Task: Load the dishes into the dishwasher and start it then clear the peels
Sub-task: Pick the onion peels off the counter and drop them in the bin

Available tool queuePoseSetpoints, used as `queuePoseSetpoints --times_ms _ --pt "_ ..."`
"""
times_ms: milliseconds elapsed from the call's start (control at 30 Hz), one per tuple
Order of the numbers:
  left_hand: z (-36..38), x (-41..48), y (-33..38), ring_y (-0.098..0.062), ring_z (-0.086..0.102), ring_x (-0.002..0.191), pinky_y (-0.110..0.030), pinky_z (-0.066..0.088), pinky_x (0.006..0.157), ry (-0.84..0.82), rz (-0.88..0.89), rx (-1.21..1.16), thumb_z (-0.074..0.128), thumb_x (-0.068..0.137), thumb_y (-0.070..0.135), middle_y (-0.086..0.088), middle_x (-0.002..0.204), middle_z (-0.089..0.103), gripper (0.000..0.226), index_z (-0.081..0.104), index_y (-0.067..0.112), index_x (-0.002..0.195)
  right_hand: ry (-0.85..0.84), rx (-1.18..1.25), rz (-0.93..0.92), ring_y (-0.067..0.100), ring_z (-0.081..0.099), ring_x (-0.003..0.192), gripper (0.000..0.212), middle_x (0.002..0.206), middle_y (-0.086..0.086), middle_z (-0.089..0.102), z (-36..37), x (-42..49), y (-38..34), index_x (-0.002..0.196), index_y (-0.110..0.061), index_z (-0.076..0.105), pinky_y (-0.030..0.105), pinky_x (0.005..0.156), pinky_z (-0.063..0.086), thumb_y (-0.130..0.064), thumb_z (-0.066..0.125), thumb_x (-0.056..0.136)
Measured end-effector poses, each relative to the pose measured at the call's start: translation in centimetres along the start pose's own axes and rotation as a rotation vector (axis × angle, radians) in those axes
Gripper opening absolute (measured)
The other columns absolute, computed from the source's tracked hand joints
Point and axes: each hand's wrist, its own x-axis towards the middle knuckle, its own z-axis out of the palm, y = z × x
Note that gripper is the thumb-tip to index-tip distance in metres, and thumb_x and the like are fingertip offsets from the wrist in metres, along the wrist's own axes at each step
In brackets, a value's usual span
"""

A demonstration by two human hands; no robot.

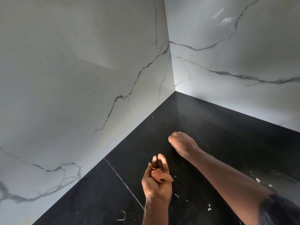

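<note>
Two hands are seen, the left hand (156,181) and the right hand (181,142). One small heap of peels (159,175) is counted. One black desk (100,192) and two marble walls (73,78) are seen.

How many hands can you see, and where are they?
2. The left hand, palm up over the black countertop, cups peels; the right hand reaches farther toward the corner.

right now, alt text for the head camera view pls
A left hand cupped palm-up holds reddish peels over a black countertop, while the right hand reaches toward the white marble-walled corner. Small pale scraps dot the counter.
</note>
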Motion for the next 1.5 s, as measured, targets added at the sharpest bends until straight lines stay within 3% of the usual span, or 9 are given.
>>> queuePoseSetpoints --times_ms 367,567,667,767,933,1033,1200,1367,1500 --pt "-3.3 -4.3 0.0 -0.027 0.074 0.081 -0.016 0.044 0.033 0.017 0.015 -0.043 0.038 0.104 0.018 -0.014 0.101 0.068 0.034 0.066 0.000 0.096 0.188 0.879 0.501 0.006 0.071 0.063 0.017 0.064 -0.006 0.073 -0.2 -13.2 -0.9 0.073 -0.019 0.077 0.009 0.052 0.047 -0.003 0.074 0.074" --pt "-4.9 -6.8 -1.0 -0.026 0.075 0.077 -0.013 0.043 0.033 -0.006 -0.015 -0.044 0.038 0.104 0.021 -0.018 0.102 0.070 0.037 0.068 0.002 0.096 0.238 0.903 0.222 0.002 0.071 0.067 0.016 0.075 -0.007 0.075 -3.8 -18.8 -7.3 0.083 -0.017 0.078 0.019 0.064 0.056 -0.002 0.073 0.080" --pt "-5.6 -7.5 -2.0 -0.027 0.073 0.086 -0.028 0.061 0.077 -0.024 0.034 -0.002 0.037 0.104 0.022 -0.017 0.104 0.069 0.037 0.069 0.005 0.099 0.228 0.710 0.054 0.005 0.069 0.083 0.013 0.089 -0.005 0.075 -3.2 -20.3 -11.0 0.086 -0.016 0.078 0.023 0.076 0.054 -0.006 0.070 0.086" --pt "-6.5 -8.2 -2.3 -0.026 0.068 0.097 -0.034 0.041 0.110 -0.030 0.028 0.075 0.038 0.103 0.025 -0.012 0.101 0.072 0.038 0.071 0.009 0.098 0.132 0.482 -0.050 0.028 0.063 0.097 0.018 0.105 0.010 0.066 -2.8 -21.2 -13.4 0.101 -0.005 0.070 0.034 0.079 0.051 -0.009 0.053 0.097" --pt "-7.0 -9.5 -2.3 -0.018 0.069 0.070 -0.026 0.059 0.063 0.034 -0.021 0.048 0.035 0.105 0.021 -0.006 0.074 0.068 0.045 0.072 0.007 0.083 0.213 0.540 -0.043 0.014 0.067 0.083 0.017 0.094 -0.003 0.070 -4.3 -21.5 -13.5 0.098 -0.016 0.075 0.025 0.072 0.053 -0.013 0.059 0.095" --pt "-7.0 -9.8 -1.8 -0.020 0.067 0.070 -0.018 0.045 0.035 0.031 -0.079 -0.123 0.037 0.105 0.020 -0.011 0.074 0.067 0.042 0.069 0.002 0.084 0.223 0.683 0.096 0.004 0.071 0.076 0.013 0.087 -0.007 0.075 -4.7 -20.2 -9.7 0.094 -0.020 0.078 0.024 0.070 0.055 -0.013 0.069 0.087" --pt "-6.7 -9.8 -0.4 -0.034 0.073 0.083 -0.013 0.044 0.034 -0.047 -0.084 -0.179 0.037 0.105 0.023 -0.019 0.102 0.069 0.040 0.070 0.001 0.095 -0.107 0.822 0.215 0.008 0.074 0.065 0.014 0.079 0.001 0.075 -5.3 -21.2 -7.0 0.099 -0.014 0.076 0.021 0.064 0.057 -0.011 0.079 0.085" --pt "-6.1 -10.3 -1.2 -0.032 0.067 0.090 -0.037 0.060 0.077 -0.080 -0.041 0.010 0.035 0.102 0.019 -0.017 0.100 0.067 0.034 0.066 0.005 0.097 0.034 0.822 0.129 0.000 0.071 0.074 0.020 0.085 -0.006 0.075 -2.8 -23.0 -10.8 0.096 -0.016 0.078 0.018 0.071 0.056 -0.003 0.078 0.082" --pt "-6.5 -10.7 -1.2 -0.031 0.066 0.089 -0.034 0.061 0.071 -0.096 -0.038 0.051 0.030 0.102 0.016 -0.017 0.098 0.066 0.035 0.063 0.005 0.096 0.105 0.749 0.071 -0.005 0.066 0.080 0.017 0.092 -0.012 0.073 -2.8 -22.7 -10.8 0.099 -0.018 0.078 0.011 0.074 0.050 -0.013 0.080 0.083"
